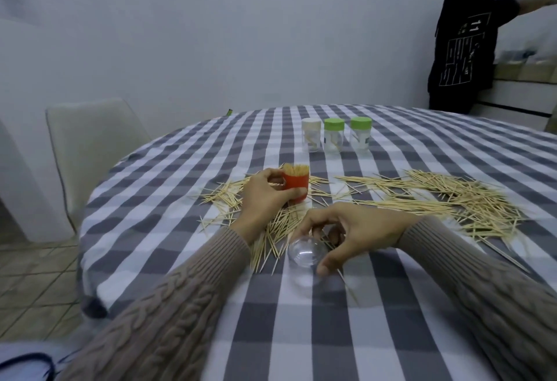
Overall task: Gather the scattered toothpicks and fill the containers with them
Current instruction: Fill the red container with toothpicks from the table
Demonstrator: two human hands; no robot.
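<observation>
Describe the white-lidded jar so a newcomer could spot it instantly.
On the round table with the grey-and-white checked cloth, three small clear jars stand in a row at the far side. The white-lidded clear jar is leftmost; the two green-lidded clear jars stand to its right.

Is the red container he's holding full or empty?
Full: toothpick tips pack the red container to its open top, standing above the rim, while the left hand grips it.
</observation>
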